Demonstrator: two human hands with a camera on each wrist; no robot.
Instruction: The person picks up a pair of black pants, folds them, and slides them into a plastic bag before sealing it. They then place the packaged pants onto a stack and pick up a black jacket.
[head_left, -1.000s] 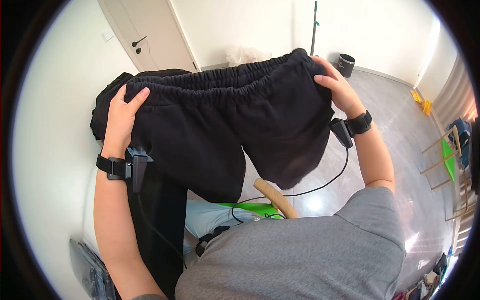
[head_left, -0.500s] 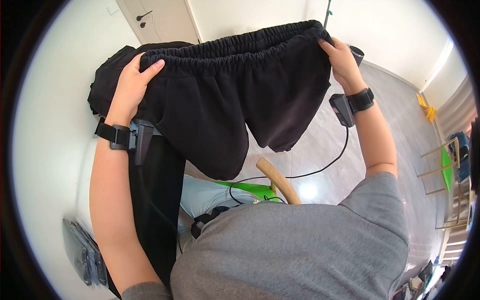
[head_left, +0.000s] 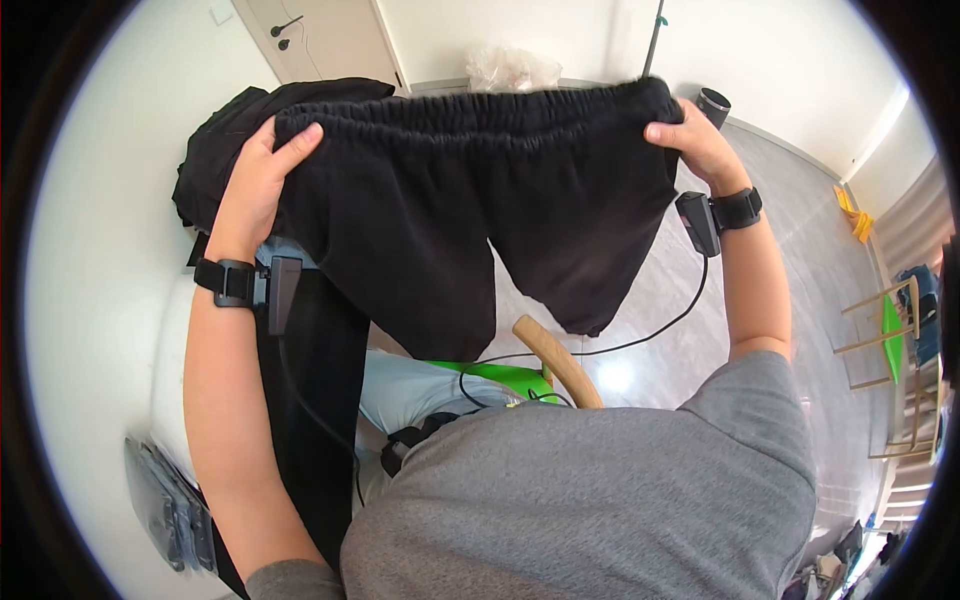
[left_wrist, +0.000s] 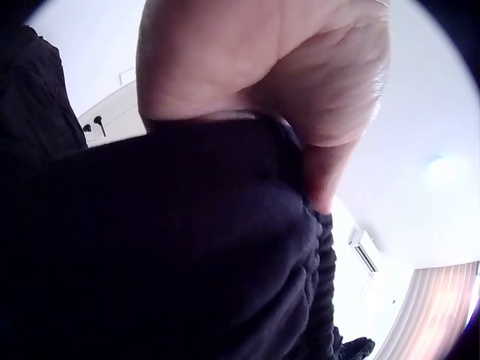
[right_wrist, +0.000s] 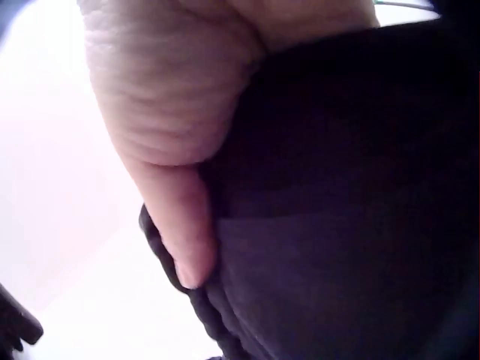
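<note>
Black shorts [head_left: 400, 210] with a gathered elastic waistband hang upright in the air, held at both ends of the waist. My left hand [head_left: 262, 180] grips the left end, thumb on the near side. At the right end my right hand [head_left: 705, 145] grips the waistband, its thumb also in front and its other fingers hidden behind the cloth. Both wrist views show a hand, left [left_wrist: 262, 67] and right [right_wrist: 172, 112], with the thumb pressed on the dark fabric. The two legs dangle over the floor.
A pile of dark clothing [head_left: 225, 140] lies at the back left, beyond a black surface [head_left: 315, 400]. A curved wooden piece [head_left: 555, 360] and green seat are close to my body. Cables run from both wrist cameras. A bin [head_left: 713, 105] stands at the back right.
Both hands first rose in view with the shorts; since then my right hand has moved down and outward, and its end of the waistband is lower. Both grips continue.
</note>
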